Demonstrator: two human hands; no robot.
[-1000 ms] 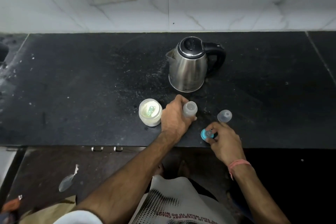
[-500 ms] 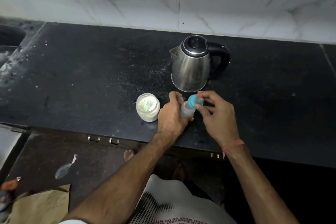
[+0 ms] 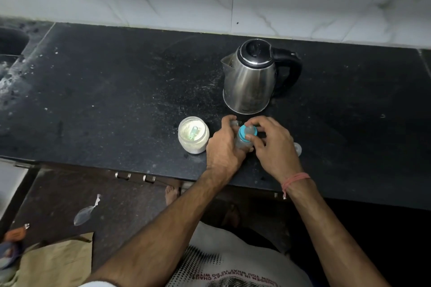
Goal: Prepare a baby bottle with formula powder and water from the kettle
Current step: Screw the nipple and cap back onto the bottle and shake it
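Black stone surface (image 3: 116,91) under a white tiled wall carries everything. Near its front edge the left hand (image 3: 224,147) grips the baby bottle (image 3: 242,142) while the right hand (image 3: 272,144) pinches the blue teat ring (image 3: 247,131) onto its mouth, so closing seems underway; contents are hidden. Beside stand the open formula jar (image 3: 193,135), kettle (image 3: 251,79) behind, clear cap (image 3: 298,148) right.

Black counter (image 3: 105,91) bears kettle (image 3: 250,81), powder jar (image 3: 193,135), bottle (image 3: 243,142).
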